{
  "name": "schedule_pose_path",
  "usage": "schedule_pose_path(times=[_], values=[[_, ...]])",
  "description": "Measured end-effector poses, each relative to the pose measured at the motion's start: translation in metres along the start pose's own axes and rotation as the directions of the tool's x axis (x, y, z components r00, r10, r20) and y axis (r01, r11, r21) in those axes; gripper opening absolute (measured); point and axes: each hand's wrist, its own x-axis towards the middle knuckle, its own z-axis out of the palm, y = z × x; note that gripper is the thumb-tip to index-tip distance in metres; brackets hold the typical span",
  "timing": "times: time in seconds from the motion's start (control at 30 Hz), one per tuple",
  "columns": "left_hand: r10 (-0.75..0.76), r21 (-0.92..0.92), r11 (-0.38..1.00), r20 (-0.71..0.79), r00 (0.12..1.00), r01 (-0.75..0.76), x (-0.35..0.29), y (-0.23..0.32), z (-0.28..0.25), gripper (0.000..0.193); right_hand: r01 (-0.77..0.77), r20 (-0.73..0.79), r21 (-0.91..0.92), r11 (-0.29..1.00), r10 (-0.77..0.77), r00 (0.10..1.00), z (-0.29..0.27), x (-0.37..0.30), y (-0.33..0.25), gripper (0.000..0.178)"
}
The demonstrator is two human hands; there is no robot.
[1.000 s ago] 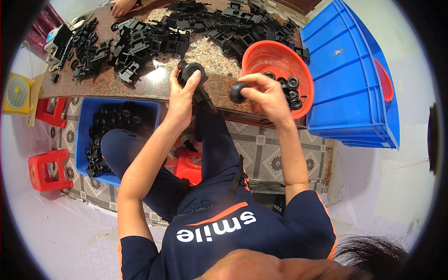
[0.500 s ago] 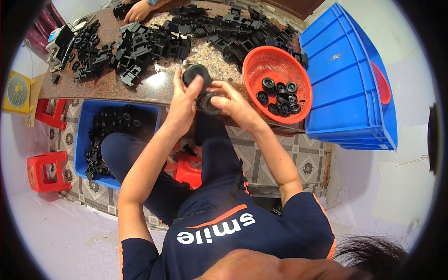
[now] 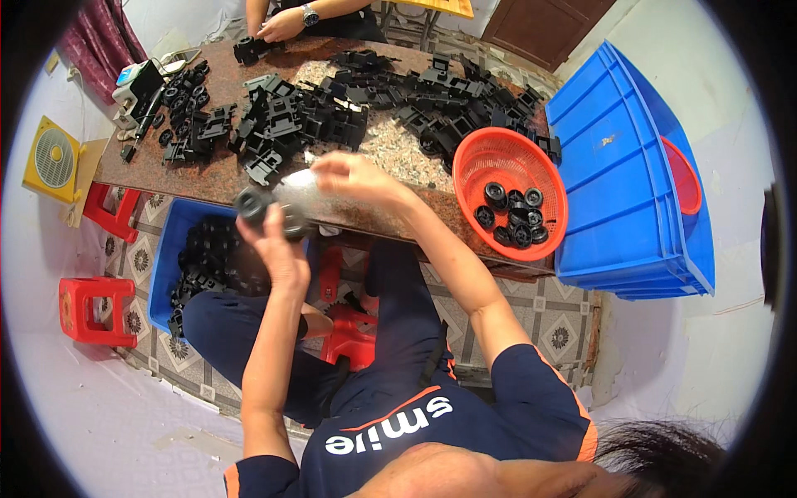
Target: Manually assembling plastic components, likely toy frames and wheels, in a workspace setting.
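Note:
My left hand (image 3: pixel 285 256) is closed round a black wheeled chassis (image 3: pixel 254 202), held above the right rim of the blue crate (image 3: pixel 170 236) by the table's front edge. The chassis is smeared by motion, and my fingers hide part of it. Apart from it, my right hand (image 3: pixel 361 178) hovers over the tabletop with its fingers stretched out, slightly blurred and with nothing visible in them. Many black plastic chassis parts (image 3: pixel 278 120) lie heaped across the table. Inside the blue crate are black wheeled pieces (image 3: pixel 207 257).
A red basket (image 3: pixel 466 158) holding black wheels (image 3: pixel 516 217) stands at the table's right, beside large blue bins (image 3: pixel 614 174). Across the table, another person's hands (image 3: pixel 282 25) handle a black part. Red stools (image 3: pixel 95 311) and a yellow fan (image 3: pixel 55 163) are at left.
My left hand has carried the wheeled chassis left and down toward the blue crate. My right hand has let go of it and moved away. The view has shifted, showing more of the far side.

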Motion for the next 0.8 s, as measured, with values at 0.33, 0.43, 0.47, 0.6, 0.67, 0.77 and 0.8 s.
schedule_pose_path(times=[0.33, 0.43, 0.47, 0.6, 0.67, 0.77, 0.8], values=[[-0.31, -0.068, 0.95, -0.286, 0.906, 0.304, 0.048, -0.007, -0.049, 0.113, -0.457, -0.559, -0.73, 0.508, -0.059, 0.827, -0.1, 0.131, 0.06, 0.031], [-0.282, -0.012, 0.959, 0.014, 0.959, 0.283, 0.041, -0.011, -0.027, 0.084, -0.41, -0.516, -0.849, 0.334, -0.36, 0.777, -0.118, 0.124, 0.068, 0.021], [-0.297, 0.079, 0.953, 0.039, 0.954, 0.293, 0.039, -0.014, -0.02, 0.073, -0.447, -0.561, -0.825, 0.345, -0.409, 0.72, -0.119, 0.116, 0.063, 0.017], [-0.435, -0.012, 0.878, 0.397, 0.808, 0.479, 0.026, 0.002, 0.021, 0.075, 0.003, -0.536, -0.822, 0.57, -0.774, 0.337, -0.074, 0.055, 0.015, 0.024], [-0.531, -0.124, 0.747, 0.48, 0.699, 0.653, 0.003, 0.022, 0.061, 0.084, 0.223, -0.472, -0.807, 0.547, -0.824, 0.314, -0.043, -0.005, -0.008, 0.035], [-0.469, -0.177, 0.624, 0.695, 0.545, 0.761, 0.002, 0.014, 0.075, 0.071, 0.418, -0.293, -0.777, 0.47, -0.859, 0.42, 0.005, -0.081, -0.032, 0.037], [-0.489, -0.181, 0.585, 0.699, 0.522, 0.791, 0.007, 0.009, 0.078, 0.063, 0.468, -0.191, -0.758, 0.454, -0.841, 0.506, 0.009, -0.099, -0.035, 0.036]])
